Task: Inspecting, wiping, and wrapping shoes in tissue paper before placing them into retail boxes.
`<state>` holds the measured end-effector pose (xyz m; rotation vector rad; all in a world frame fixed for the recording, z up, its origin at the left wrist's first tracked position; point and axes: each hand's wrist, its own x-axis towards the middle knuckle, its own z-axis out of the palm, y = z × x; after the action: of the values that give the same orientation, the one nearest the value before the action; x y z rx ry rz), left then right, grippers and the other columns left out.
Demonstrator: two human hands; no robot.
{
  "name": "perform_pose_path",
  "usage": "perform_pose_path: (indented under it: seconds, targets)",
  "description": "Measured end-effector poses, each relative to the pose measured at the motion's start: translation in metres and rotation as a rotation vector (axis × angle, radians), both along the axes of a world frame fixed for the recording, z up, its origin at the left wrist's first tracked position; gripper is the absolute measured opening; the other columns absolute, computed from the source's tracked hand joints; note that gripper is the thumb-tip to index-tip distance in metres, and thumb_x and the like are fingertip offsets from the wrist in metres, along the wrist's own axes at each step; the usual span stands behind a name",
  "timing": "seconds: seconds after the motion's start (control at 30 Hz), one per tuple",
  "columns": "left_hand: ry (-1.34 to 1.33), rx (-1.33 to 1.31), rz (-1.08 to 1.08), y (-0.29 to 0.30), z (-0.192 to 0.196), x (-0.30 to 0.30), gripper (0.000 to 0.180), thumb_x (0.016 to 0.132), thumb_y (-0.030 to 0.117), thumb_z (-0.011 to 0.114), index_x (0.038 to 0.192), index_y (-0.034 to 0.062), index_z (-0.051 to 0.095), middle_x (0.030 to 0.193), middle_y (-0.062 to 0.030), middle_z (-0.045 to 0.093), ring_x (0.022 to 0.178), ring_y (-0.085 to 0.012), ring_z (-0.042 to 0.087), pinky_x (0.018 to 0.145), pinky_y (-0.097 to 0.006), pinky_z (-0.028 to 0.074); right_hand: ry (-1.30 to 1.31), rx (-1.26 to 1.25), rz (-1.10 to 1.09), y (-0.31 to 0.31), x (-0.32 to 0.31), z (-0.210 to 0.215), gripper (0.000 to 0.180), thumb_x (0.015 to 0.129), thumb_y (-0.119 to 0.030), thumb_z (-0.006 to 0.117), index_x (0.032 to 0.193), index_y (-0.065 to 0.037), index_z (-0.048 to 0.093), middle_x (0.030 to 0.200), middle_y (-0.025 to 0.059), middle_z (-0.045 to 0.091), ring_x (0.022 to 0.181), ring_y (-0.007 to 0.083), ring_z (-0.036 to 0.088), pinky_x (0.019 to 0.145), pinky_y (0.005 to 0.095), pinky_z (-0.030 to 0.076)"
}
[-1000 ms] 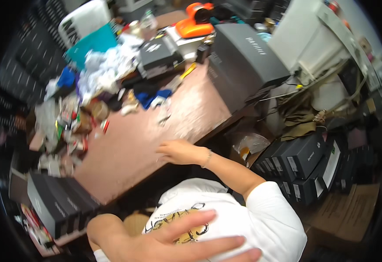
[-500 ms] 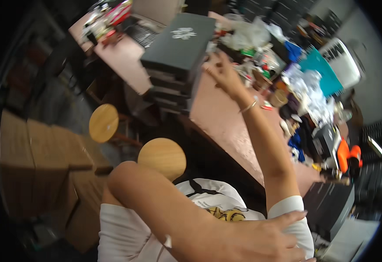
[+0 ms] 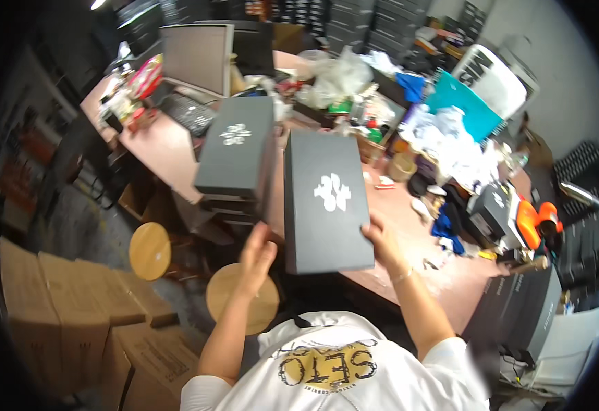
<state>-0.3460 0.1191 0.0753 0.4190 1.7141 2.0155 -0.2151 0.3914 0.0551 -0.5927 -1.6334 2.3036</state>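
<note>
A dark grey lidded cardboard box [image 3: 323, 236] with a white emblem is in front of me, over the near edge of the pink table. My right hand [image 3: 384, 243] grips its right side near the close corner, thumb on the edge and the other fingers hidden behind it. My left hand [image 3: 255, 260] is off the box's near left corner, fingers extended and apart, holding nothing. Left of the box stands a stack of similar grey boxes [image 3: 234, 154], the top one with the same emblem. Whether the gripped box rests on anything is hidden.
Bags, cloths and small items crowd the right of the pink table [image 3: 395, 212], by a teal bin [image 3: 460, 103]. A monitor [image 3: 197, 55] and keyboard [image 3: 186, 113] are behind the stack. Round wooden stools [image 3: 245, 308] and brown cartons [image 3: 155, 359] stand at left.
The grey box now appears between my hands. My left hand has swung from the right side over to the left, and my right hand has come nearer, onto the box. My view has shifted.
</note>
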Motion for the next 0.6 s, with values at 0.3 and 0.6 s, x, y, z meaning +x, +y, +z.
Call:
perform_pose_path:
  seconds: [0.3, 0.6]
  targets:
    - [-0.724, -0.214, -0.458, 0.199, -0.143, 0.11, 0.037, 0.085, 0.023, 0.069, 0.106, -0.0066, 0.06, 0.101, -0.0144, 0.065, 0.092, -0.0206, 0.062, 0.079, -0.035, 0.051, -0.586, -0.365, -0.26, 0.055, 0.212, -0.136, 0.042, 0.085, -0.04, 0.068, 0.109, -0.005, 0.061, 0.09, 0.0035, 0.063, 0.08, 0.015, 0.058, 0.073, 0.0332, 0.048]
    - [-0.084, -0.223, -0.493, 0.213, -0.109, 0.06, 0.078, 0.087, 0.051, 0.061, 0.145, 0.0093, 0.032, 0.144, -0.0161, 0.037, 0.129, -0.0231, 0.041, 0.106, -0.038, 0.033, -0.238, -0.277, -0.59, 0.003, 0.164, -0.049, 0.037, 0.08, -0.014, 0.071, 0.111, -0.009, 0.051, 0.079, 0.0005, 0.056, 0.07, 0.0095, 0.053, 0.064, 0.0271, 0.046]
